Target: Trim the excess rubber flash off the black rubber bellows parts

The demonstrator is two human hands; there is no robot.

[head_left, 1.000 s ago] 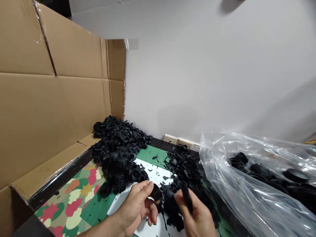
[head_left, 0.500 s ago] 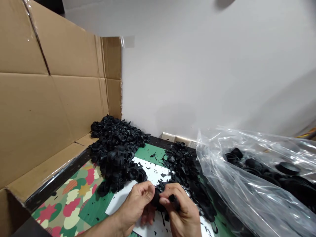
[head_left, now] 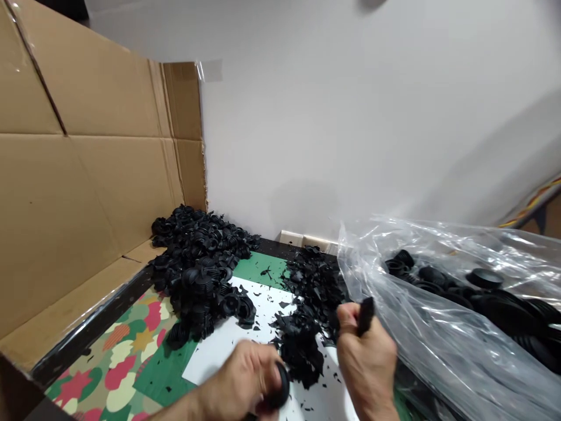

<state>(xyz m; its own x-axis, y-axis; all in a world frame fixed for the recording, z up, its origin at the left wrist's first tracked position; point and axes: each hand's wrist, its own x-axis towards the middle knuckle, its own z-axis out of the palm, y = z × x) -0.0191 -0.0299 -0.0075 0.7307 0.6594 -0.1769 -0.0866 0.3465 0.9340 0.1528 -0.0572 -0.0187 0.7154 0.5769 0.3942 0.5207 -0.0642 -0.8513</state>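
Note:
My left hand (head_left: 243, 374) is closed around a round black rubber part (head_left: 280, 386), low over a white sheet (head_left: 219, 351). Off to the right, my right hand (head_left: 370, 356) makes a fist around a black stick-like tool handle (head_left: 366, 316); its other end is hidden. That hand is beside a heap of black rubber scraps (head_left: 302, 345). To the left rises a large pile of ribbed black rubber parts (head_left: 201, 280).
A clear plastic bag (head_left: 421, 333) on the right holds larger black round parts (head_left: 486, 278). Tall cardboard (head_left: 105, 181) walls off the left side. Behind stands a pale wall (head_left: 350, 117). A patterned sheet (head_left: 118, 362) covers the front left.
My hands have come apart. The right one has moved right and up with the tool, while the left keeps the round part. The view has shifted slightly.

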